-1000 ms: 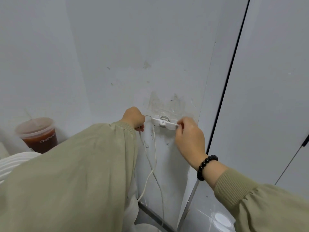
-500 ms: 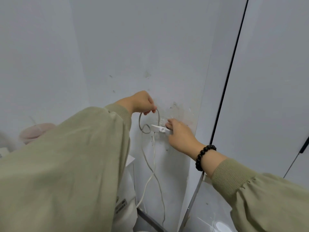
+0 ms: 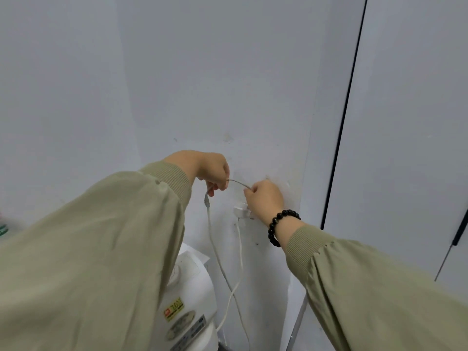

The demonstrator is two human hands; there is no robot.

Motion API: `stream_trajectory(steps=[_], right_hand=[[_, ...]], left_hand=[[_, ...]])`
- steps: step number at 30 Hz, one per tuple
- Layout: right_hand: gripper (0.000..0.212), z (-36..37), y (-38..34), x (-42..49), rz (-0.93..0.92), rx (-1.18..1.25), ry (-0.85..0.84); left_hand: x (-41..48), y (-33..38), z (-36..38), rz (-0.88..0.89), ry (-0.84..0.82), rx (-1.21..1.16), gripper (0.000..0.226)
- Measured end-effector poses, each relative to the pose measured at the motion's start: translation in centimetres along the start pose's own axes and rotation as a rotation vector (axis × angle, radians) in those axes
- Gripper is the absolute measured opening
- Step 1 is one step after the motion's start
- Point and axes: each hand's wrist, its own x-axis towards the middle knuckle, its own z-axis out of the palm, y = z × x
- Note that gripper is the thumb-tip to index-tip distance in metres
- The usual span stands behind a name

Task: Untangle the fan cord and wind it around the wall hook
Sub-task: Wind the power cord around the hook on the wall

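A thin white fan cord (image 3: 214, 245) hangs down the white wall in two strands. My left hand (image 3: 211, 171) pinches the cord above and left of the small white wall hook (image 3: 240, 211). A short arc of cord spans across to my right hand (image 3: 264, 198), which grips it just above the hook and hides part of the hook. One strand drops from the hook, the other from my left hand; they cross lower down.
A white appliance (image 3: 188, 307) with stickers stands below my left arm against the wall. A dark vertical seam (image 3: 347, 102) divides the wall panels to the right. My right wrist wears a black bead bracelet (image 3: 278, 224).
Both hands rose above the hook. My right hand left the hook and took hold of the cord. The camera tilted, so the cup at left left the view.
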Motion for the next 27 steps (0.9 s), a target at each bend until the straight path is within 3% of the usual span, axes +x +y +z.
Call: stream_trajectory(steps=[4, 7, 10, 16, 23, 25, 27], right_hand=[[0.042, -1.0, 0.9, -0.9, 0.002, -0.027, 0.147], [0.037, -1.4, -0.6, -1.3, -0.135, -0.181, 0.231], [0.032, -2.8, -2.9, -1.3, -0.218, -0.178, 0.27], [0.035, -7.3, 0.3, -0.8, 0.023, 0.218, 0.438], [0.034, -9.4, -1.9, -2.9, -0.231, -0.087, 0.461], [0.041, -10.9, -1.6, -2.5, -0.135, 0.088, 0.507], [0.037, -12.7, -0.7, -1.8, 0.117, 0.459, 0.542]], left_hand=[[-1.5, -2.2, -0.2, -0.051, 0.064, 0.168, 0.013], [-2.1, -1.7, -0.4, 0.018, 0.163, 0.142, 0.021], [-1.9, 0.4, -0.4, 0.107, 0.258, 0.046, 0.023], [-3.0, 1.2, -1.4, 0.172, 0.393, -0.033, 0.033], [-3.4, 5.2, -0.8, 0.224, 0.385, -0.058, 0.03], [-3.3, 5.6, -0.5, 0.216, 0.345, -0.142, 0.028], [-3.3, 5.8, -0.2, 0.19, 0.273, -0.178, 0.027]])
